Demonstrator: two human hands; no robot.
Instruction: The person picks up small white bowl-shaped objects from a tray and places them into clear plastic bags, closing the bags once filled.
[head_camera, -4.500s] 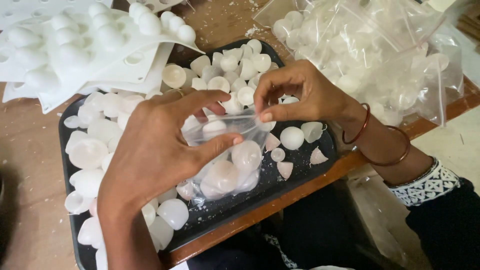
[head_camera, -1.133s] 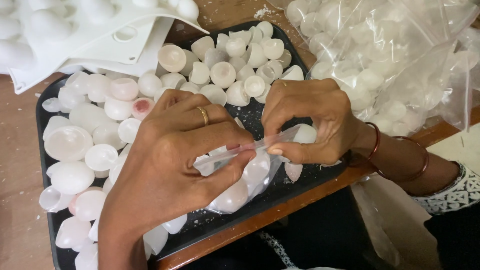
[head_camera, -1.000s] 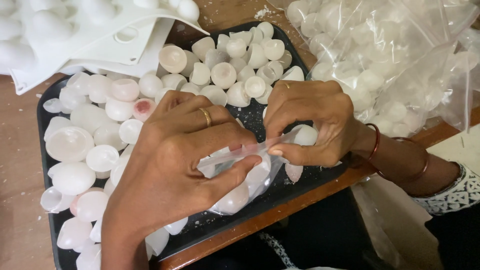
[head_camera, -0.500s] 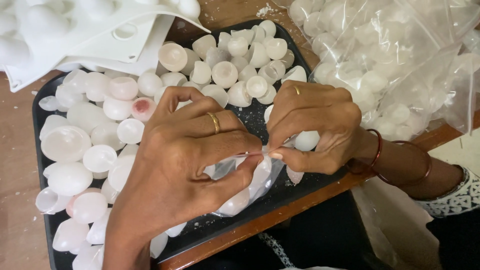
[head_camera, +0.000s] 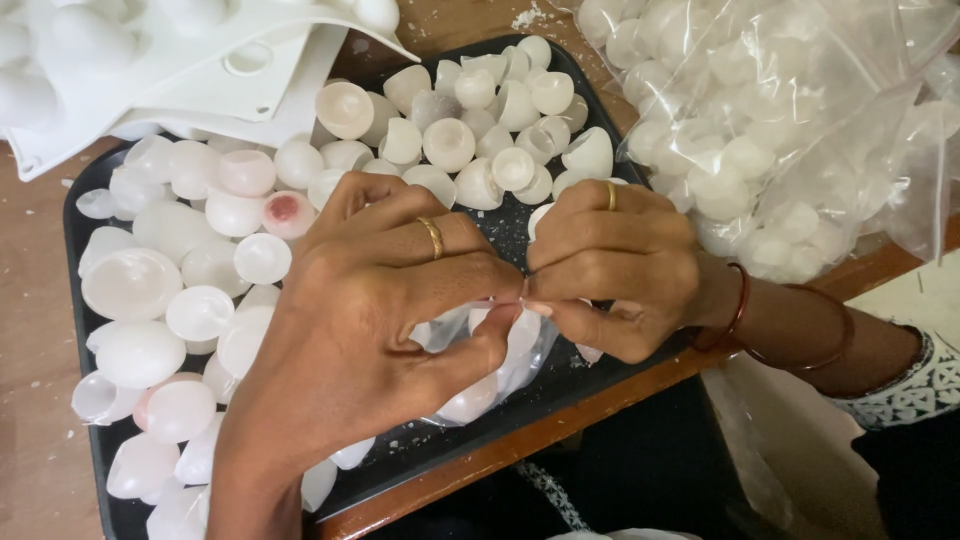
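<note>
Spreading across most of the frame, a black tray (head_camera: 80, 200) sat on a wooden table (head_camera: 30, 330), heaped with white half-shells (head_camera: 130, 285), one of them marked with a pink blotch (head_camera: 287, 211). White moulds (head_camera: 200, 70) lay at the far left, overlapping the tray's far edge, and a large clear bag (head_camera: 800, 140) stuffed with more shells filled the far right, well apart from the work in hand.

Over the tray's near right part, the left hand (head_camera: 370, 320) and the right hand (head_camera: 610, 270) met knuckle to knuckle, each wearing a ring. Between and just below them hung a small clear pouch (head_camera: 500, 370), already holding a few shells, its body sagging toward the tray's near rim and its mouth pulled up into the fingertips. The mouth's long axis ran left to right, from one hand's pinch to the other's.

Both hands were equally close to it; neither had the lead. The left thumb and forefinger (head_camera: 460, 285) were clenched on the left end of the pouch's top edge, and the right fingertips (head_camera: 560, 310) were pinched tight on the right end, the two grips all but touching. The remaining fingers of each hand were curled in, holding nothing else. Bangles (head_camera: 735, 310) circled the right wrist near the table edge.
</note>
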